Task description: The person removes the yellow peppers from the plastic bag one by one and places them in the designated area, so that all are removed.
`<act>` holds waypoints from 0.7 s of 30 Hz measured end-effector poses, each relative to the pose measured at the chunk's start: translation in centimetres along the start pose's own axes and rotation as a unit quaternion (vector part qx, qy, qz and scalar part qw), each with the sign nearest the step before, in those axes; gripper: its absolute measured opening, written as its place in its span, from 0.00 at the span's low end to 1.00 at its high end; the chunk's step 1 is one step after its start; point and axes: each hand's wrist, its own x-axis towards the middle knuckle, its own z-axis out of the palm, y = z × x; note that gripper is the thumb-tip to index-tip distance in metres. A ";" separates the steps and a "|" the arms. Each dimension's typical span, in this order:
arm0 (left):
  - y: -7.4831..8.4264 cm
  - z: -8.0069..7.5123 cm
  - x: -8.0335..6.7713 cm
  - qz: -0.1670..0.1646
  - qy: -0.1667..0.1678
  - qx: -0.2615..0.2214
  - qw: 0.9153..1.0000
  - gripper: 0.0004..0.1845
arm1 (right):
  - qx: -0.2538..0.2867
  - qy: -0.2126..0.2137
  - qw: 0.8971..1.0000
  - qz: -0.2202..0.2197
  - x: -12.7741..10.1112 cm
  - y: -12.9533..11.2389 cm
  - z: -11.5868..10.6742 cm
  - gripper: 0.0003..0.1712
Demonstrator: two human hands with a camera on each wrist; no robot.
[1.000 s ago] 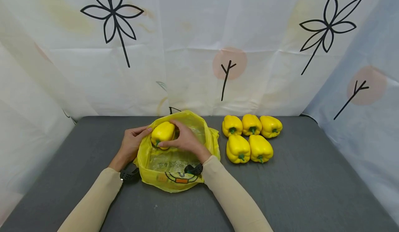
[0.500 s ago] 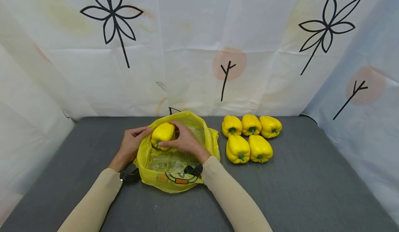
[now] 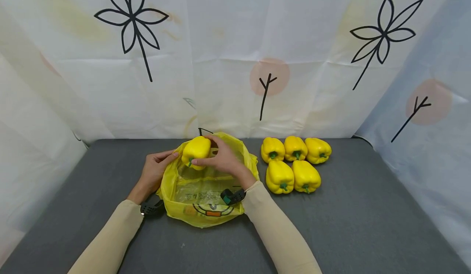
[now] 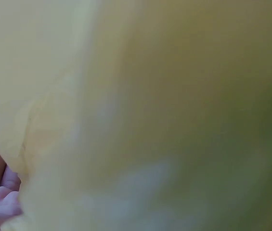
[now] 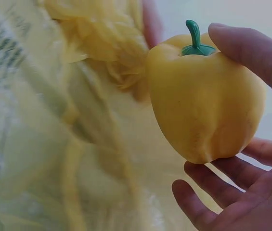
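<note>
A yellow plastic bag [image 3: 176, 212] stands with its mouth spread wide at the middle left of the table. My left hand [image 3: 152, 171] pinches its left rim between thumb and fingers. Over the bag's mouth, close to that rim, my right hand [image 3: 227, 159] holds a yellow bell pepper [image 3: 196, 149]. In the right wrist view the thumb lies beside the pepper's green stem [image 5: 195, 38] and the fingers support its bottom. Blurred bag film [image 4: 164, 115] fills most of the left wrist view, hiding nearly all of the left hand's fingers.
Right of the bag, several more yellow bell peppers [image 3: 280, 176] lie in two close rows on the grey table [image 3: 360, 208]. A white printed curtain [image 3: 228, 90] hangs behind the table, with further cloth at both sides.
My right hand has lifted the bell pepper from lower inside the bag, up and slightly right. The left hand keeps its place at the rim.
</note>
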 end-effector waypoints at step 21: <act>0.1 0.0 0.0 -0.020 0.009 0.008 1.000 0.29 | 0.058 0.009 0.996 -0.064 -1.8 -3.8 -3.7 0.47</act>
